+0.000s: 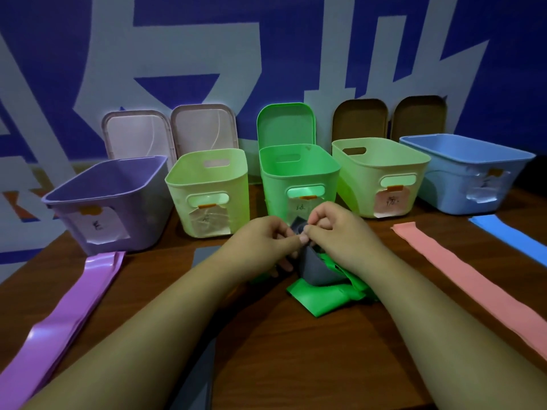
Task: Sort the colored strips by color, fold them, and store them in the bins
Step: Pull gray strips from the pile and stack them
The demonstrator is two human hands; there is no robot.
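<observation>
Wide brown table [296, 350], five open bins [275, 187] lined along the back, and no strip shows in any of them, so storing looks all yet to do. Purple strips [74, 315] lie flat on the left, a pink strip [467, 267] and a blue strip [512, 241] on the right: sorted, unfolded. In the middle sits a green heap [316, 300], and just over it hangs a grey strip [316, 267], its top edge pinched by both left hand [260, 241] and right hand [340, 229], mid-fold by the look of it
</observation>
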